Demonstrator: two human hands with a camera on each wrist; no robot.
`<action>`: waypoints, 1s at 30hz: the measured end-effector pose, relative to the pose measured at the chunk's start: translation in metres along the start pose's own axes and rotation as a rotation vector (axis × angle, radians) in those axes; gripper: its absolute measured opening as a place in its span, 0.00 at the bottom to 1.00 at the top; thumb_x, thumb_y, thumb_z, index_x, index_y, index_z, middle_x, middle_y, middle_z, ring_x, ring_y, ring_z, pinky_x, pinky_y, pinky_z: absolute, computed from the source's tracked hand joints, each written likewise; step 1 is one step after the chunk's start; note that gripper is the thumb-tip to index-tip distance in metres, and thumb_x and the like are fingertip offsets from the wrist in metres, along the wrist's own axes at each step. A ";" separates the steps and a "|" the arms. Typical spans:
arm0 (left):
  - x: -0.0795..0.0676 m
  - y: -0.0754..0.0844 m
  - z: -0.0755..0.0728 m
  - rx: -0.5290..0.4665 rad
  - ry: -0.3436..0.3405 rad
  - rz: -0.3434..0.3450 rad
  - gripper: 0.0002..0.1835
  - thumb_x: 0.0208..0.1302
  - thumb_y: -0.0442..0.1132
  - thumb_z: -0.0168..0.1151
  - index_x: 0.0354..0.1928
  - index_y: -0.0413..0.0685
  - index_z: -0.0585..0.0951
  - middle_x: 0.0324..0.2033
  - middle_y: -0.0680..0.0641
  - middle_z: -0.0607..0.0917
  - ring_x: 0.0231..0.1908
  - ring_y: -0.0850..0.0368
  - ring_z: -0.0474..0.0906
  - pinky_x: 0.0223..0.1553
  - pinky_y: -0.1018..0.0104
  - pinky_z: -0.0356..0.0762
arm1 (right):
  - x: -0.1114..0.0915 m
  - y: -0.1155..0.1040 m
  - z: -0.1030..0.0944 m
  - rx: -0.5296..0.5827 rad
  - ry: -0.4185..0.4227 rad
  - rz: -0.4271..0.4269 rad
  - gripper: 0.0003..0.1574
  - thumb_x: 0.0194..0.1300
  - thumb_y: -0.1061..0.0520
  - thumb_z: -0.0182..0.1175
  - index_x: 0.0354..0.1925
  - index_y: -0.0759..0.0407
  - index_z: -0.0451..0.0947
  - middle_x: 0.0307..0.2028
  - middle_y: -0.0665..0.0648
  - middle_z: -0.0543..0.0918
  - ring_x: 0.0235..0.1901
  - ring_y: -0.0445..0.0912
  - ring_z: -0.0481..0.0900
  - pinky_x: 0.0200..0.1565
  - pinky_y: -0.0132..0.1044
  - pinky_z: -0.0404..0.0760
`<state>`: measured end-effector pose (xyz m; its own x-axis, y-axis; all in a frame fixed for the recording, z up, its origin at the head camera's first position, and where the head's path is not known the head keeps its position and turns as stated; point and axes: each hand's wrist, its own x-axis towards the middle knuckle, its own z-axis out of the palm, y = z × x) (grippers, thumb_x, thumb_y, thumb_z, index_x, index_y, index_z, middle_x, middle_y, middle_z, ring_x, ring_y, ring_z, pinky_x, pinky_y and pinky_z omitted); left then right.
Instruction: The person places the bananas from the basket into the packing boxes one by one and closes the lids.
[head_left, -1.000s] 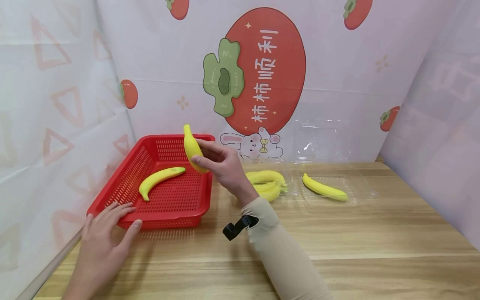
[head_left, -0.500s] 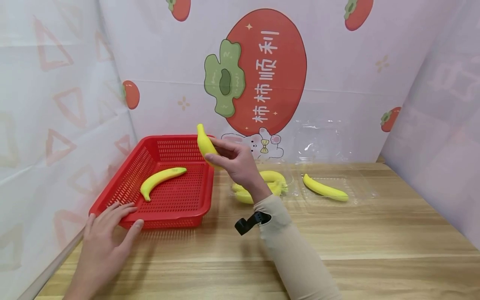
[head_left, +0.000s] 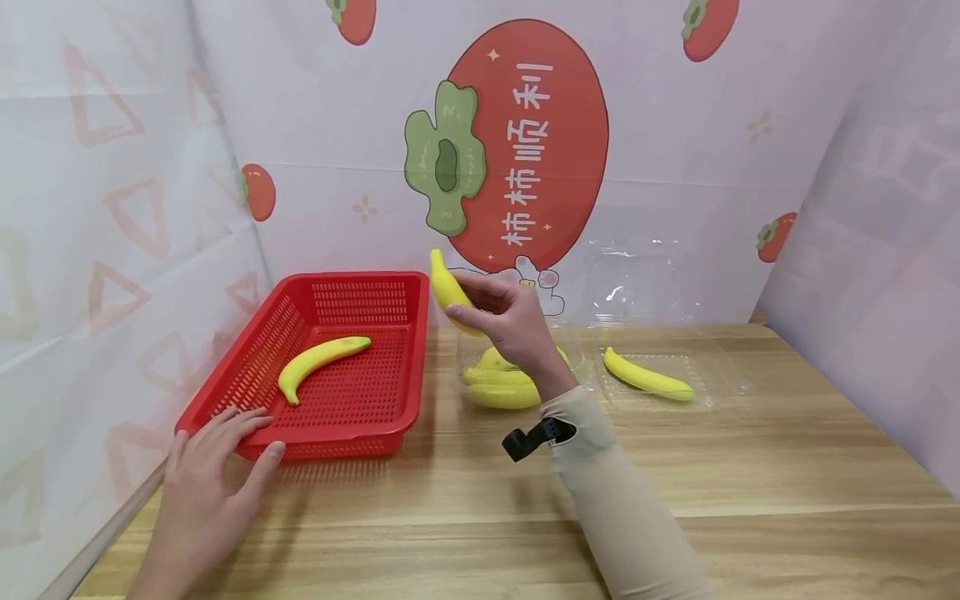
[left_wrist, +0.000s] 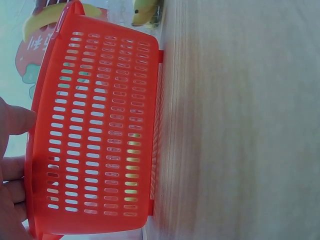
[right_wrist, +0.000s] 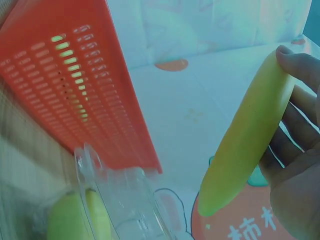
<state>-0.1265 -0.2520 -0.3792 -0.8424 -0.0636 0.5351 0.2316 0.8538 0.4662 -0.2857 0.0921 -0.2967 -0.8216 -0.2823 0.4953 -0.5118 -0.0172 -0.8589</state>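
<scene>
My right hand (head_left: 510,325) pinches a yellow banana (head_left: 448,290) between thumb and fingers, raised above a clear plastic box. In the right wrist view the held banana (right_wrist: 245,140) slants down from the fingertips. My left hand (head_left: 213,487) rests on the near left corner of the red basket (head_left: 345,433), fingers over the rim. In the left wrist view that hand's fingers (left_wrist: 20,120) lie along the basket's edge. One banana (head_left: 318,362) lies inside the basket. Several bananas (head_left: 502,387) sit in the clear box under my right hand, partly hidden by it.
Another clear plastic box (head_left: 690,367), its lid (head_left: 641,279) standing up behind, holds one banana (head_left: 647,377) at the right. A printed cloth (head_left: 675,125) hangs at the back and sides of the wooden table (head_left: 480,517).
My right hand has moved rightward with the banana, from over the basket's right edge to above the clear box. The left hand has stayed on the basket rim.
</scene>
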 end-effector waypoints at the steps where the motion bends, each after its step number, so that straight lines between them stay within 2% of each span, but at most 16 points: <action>1: 0.000 0.000 0.000 0.004 -0.002 -0.003 0.24 0.71 0.44 0.70 0.64 0.42 0.80 0.64 0.32 0.82 0.71 0.26 0.66 0.83 0.30 0.29 | 0.000 0.000 -0.003 -0.001 0.005 0.006 0.27 0.68 0.59 0.73 0.64 0.54 0.85 0.56 0.60 0.89 0.49 0.49 0.87 0.52 0.35 0.90; 10: 0.000 0.001 -0.001 0.014 -0.010 -0.013 0.24 0.71 0.44 0.69 0.65 0.41 0.80 0.65 0.32 0.82 0.72 0.26 0.65 0.83 0.31 0.28 | -0.007 0.002 -0.032 -0.031 0.035 0.008 0.27 0.68 0.61 0.73 0.64 0.56 0.84 0.53 0.60 0.90 0.48 0.47 0.88 0.51 0.33 0.90; 23: 0.000 0.002 -0.001 0.028 -0.026 -0.032 0.25 0.72 0.45 0.69 0.66 0.41 0.79 0.65 0.31 0.81 0.72 0.26 0.64 0.83 0.31 0.27 | -0.018 0.011 -0.077 -0.086 0.108 0.071 0.30 0.67 0.55 0.75 0.65 0.56 0.84 0.54 0.55 0.90 0.48 0.43 0.90 0.51 0.32 0.90; 30: 0.000 0.001 -0.001 0.020 -0.019 -0.020 0.25 0.72 0.45 0.69 0.65 0.41 0.79 0.65 0.31 0.81 0.72 0.26 0.65 0.83 0.31 0.27 | -0.026 0.012 -0.100 -0.121 0.164 0.086 0.30 0.65 0.55 0.77 0.64 0.57 0.84 0.49 0.49 0.92 0.46 0.40 0.90 0.49 0.30 0.90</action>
<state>-0.1255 -0.2512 -0.3781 -0.8558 -0.0711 0.5124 0.2053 0.8625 0.4625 -0.2958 0.1950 -0.3065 -0.8883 -0.1175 0.4440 -0.4564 0.1180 -0.8819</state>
